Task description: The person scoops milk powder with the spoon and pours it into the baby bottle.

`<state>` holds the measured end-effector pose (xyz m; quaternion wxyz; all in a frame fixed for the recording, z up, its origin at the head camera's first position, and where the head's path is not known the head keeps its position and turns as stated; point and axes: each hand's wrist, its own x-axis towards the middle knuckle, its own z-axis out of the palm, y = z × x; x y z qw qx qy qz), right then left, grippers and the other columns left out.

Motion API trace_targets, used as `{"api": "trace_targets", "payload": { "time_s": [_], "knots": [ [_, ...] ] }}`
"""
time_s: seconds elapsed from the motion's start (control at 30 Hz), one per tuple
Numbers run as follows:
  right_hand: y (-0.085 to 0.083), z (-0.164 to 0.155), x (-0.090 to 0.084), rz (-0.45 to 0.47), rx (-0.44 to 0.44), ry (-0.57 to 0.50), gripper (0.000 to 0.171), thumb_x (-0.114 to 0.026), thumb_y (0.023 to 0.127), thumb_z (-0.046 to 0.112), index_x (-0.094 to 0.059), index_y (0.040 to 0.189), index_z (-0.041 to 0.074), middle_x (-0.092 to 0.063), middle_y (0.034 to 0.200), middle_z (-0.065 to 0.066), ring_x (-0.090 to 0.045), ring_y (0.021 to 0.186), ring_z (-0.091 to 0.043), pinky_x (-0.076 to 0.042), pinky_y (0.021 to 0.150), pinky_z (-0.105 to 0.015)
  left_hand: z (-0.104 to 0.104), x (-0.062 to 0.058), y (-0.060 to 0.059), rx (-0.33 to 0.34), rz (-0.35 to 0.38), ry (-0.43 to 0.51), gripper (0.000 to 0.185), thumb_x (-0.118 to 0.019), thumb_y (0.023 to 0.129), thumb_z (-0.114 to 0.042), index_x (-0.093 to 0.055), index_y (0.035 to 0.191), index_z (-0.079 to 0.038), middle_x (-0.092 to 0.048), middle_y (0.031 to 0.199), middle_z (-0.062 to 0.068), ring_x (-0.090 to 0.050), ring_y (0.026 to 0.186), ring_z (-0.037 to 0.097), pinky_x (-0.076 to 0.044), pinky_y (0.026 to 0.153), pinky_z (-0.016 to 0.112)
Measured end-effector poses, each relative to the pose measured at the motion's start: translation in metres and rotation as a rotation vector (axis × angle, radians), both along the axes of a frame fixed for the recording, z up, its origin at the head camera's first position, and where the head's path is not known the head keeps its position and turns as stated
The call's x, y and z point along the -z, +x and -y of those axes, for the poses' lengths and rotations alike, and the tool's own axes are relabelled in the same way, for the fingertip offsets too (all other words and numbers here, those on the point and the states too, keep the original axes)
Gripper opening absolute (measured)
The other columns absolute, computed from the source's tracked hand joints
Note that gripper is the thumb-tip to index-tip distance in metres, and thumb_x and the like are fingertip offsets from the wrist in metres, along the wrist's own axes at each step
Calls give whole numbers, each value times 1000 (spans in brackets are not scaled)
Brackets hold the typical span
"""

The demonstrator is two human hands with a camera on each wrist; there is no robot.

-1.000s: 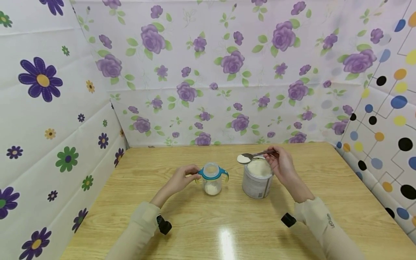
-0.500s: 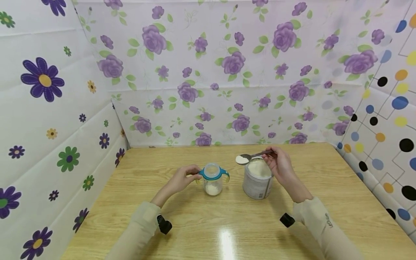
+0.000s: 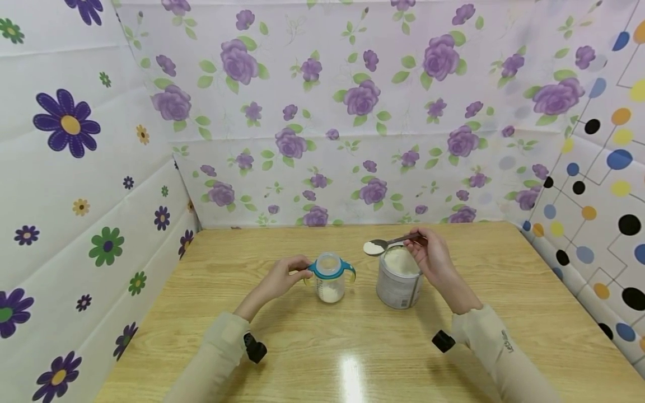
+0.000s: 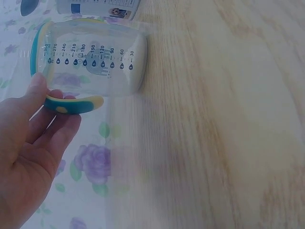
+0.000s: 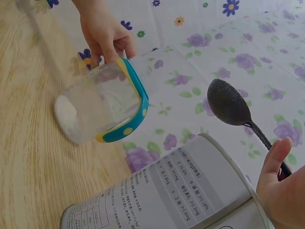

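A clear baby bottle (image 3: 330, 286) with a blue-and-yellow two-handled collar stands uncapped on the table, white powder at its bottom. My left hand (image 3: 282, 276) pinches the bottle's left handle (image 4: 71, 105) between thumb and fingers. Right of the bottle is an open milk powder can (image 3: 398, 286), filled with pale powder close to its rim. Above the can's left rim, my right hand (image 3: 433, 256) holds a dark spoon (image 3: 398, 239) by its handle, the bowl heaped with white powder. From below, the right wrist view shows the underside of the spoon bowl (image 5: 228, 102).
The wooden table (image 3: 282, 358) runs back to a wall sheet with purple roses (image 3: 360, 98). Patterned sheets also hang at the left and right. Black wrist cameras sit on both sleeves.
My right hand and the loaded spoon have drifted slightly left, toward the bottle. The left hand keeps its pinch on the handle, and the bottle and can stay put.
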<state>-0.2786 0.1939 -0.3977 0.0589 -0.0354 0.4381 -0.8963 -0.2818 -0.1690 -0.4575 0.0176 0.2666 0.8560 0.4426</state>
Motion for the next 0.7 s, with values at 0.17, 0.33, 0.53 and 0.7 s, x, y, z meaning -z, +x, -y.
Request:
{"api": "trace_targets", "payload": {
  "time_s": [0.17,0.33,0.53,0.7],
  "knots": [
    [0,2,0,-7,-7,14,38,-30,106,12,-60,84,5,-63,81,-4,-63,69,-10,-52,64,-14,0,-1,0,10,-6,6,14,-63,94,-23,-68,106,-16,-71,100,2,-68,96,18,-56,80,29],
    [0,4,0,-7,-8,30,39,-29,106,12,-60,84,5,-62,82,-3,-62,69,-9,-52,65,-14,0,-1,0,16,0,8,13,-63,94,-22,-68,105,-17,-71,99,2,-68,95,17,-56,79,27],
    [-1,6,0,6,-14,28,38,-29,106,13,-60,85,5,-62,83,-3,-62,70,-9,-52,65,-13,0,-1,-1,11,7,5,12,-63,94,-21,-68,104,-17,-70,98,1,-67,94,14,-55,80,27],
    [-2,9,1,19,-18,29,38,-29,106,14,-59,86,5,-63,83,-3,-62,71,-9,-52,65,-13,0,-3,0,16,2,11,12,-63,94,-20,-68,103,-15,-70,98,4,-67,93,19,-55,82,31]
  ]
}}
